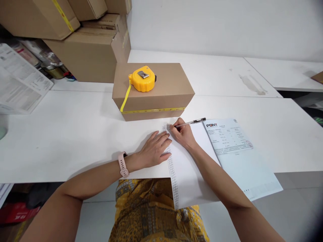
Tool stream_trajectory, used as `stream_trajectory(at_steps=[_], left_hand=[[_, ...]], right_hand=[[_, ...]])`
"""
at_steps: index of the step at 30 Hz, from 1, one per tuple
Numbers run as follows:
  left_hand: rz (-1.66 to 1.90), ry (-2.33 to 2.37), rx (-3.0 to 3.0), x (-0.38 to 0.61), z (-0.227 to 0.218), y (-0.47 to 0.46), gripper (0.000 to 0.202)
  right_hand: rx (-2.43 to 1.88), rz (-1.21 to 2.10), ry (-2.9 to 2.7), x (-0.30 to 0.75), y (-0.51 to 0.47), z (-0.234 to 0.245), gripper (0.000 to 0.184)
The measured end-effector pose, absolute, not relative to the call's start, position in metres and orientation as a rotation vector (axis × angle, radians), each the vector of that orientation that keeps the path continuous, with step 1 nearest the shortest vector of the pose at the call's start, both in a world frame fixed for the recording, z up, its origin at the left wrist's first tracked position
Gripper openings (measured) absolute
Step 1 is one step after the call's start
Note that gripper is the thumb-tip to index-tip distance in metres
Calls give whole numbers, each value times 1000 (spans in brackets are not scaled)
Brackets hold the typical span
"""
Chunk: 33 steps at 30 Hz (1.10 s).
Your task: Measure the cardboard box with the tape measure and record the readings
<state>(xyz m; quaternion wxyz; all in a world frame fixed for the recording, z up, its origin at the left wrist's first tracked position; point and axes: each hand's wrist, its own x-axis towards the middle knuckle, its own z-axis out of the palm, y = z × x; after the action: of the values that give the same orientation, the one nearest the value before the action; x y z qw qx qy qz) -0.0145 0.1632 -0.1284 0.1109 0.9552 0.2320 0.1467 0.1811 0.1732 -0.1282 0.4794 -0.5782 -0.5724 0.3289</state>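
My right hand [184, 133] is closed around a pen [194, 121], its tip at the top left of a white sheet [194, 188]. Small dark marks run in a column down the sheet's left edge. Fingers spread, my left hand [156, 149] lies flat across that edge; a pink band [123, 164] circles the wrist. Just beyond both hands sits a closed cardboard box [171, 80] with yellow tape along its front. A yellow tape measure [143, 79] rests on top of the box, its strap hanging over the front edge. The pen's tip is hidden by my fingers.
A printed bluish paper [242, 168] lies right of the white sheet, both overhanging the front edge of the white table [75, 141]. Larger cardboard boxes [93, 55] are stacked at the back left. A printed carton or sheet [19, 82] stands at the far left.
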Motion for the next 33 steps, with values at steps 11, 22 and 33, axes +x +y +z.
stream_trajectory(at_steps=[11,22,33], left_hand=[[425,681,2806,-15,-128,163,42],[434,676,2781,-15,-127,163,42],[413,680,2795,-15,-125,163,42]], right_hand=[[-1422,822,-1378,181,173,-127,25],[-1453,786,-1374,181,174,-127,27],[-1447,823,-1365,182,173,-126,25]])
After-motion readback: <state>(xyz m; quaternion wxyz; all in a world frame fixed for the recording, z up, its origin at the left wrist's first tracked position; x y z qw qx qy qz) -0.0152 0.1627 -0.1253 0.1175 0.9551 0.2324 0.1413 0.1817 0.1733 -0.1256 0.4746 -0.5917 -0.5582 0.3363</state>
